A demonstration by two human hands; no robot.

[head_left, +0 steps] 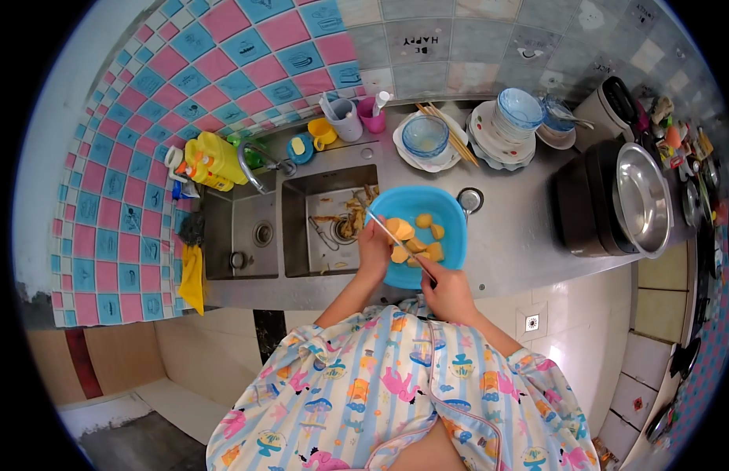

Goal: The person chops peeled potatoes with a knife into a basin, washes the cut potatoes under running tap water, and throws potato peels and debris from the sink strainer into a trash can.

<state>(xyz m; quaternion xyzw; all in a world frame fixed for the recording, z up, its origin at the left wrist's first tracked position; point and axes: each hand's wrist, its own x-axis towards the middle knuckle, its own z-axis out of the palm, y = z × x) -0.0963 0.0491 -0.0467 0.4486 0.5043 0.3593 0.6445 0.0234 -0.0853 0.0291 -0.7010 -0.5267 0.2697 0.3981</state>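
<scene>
Over a blue basin [457, 228] my left hand [373, 250] is closed around a peeled, orange-yellow piece of sweet potato [400, 228]. My right hand [449, 296] grips the dark handle of a knife [396, 241]. Its long, narrow blade slants up and left across the piece, close to my left fingers; whether it has cut in, I cannot tell. Several cut sweet potato chunks [435, 251] lie in the basin below both hands.
Left of the basin is a double steel sink [283, 228] with brownish peelings [355, 213] around one drain and a curved faucet [254, 173]. Behind stand stacked bowls [515, 114], plates and chopsticks [456, 140]. A steel bowl [643, 200] sits on a dark appliance [586, 200] at right.
</scene>
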